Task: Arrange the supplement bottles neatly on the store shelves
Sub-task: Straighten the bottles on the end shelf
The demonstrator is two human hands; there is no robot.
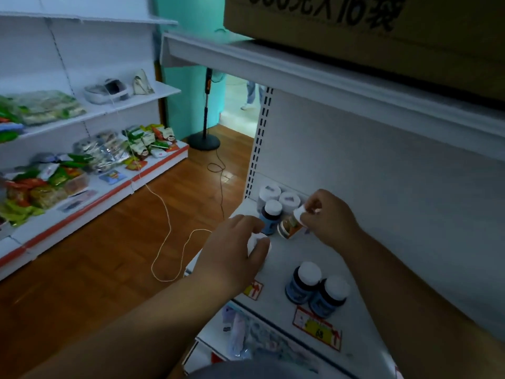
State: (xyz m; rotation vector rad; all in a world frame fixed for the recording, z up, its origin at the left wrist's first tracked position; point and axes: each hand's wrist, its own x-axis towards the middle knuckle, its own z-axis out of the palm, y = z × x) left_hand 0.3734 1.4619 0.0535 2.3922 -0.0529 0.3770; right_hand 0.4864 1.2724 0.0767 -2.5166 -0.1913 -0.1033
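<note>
One head-worn, wide-angle view, looking forward and down onto a store shelf.

We see from above and slightly left of the white shelf point(287, 258), close enough that both forearms enter from the bottom edge and the left hand point(232, 247) and right hand point(328, 217) sit near the middle of the frame. The camera tilts right, so the shelf above point(328, 75) slants across the upper right, with a cardboard box point(382, 28) cropped at the top. To the left the view opens across a wooden floor point(109, 242) toward a farther shelving unit point(90, 110), well apart. The wide lens curves straight edges. No second view exists to compare.
</note>
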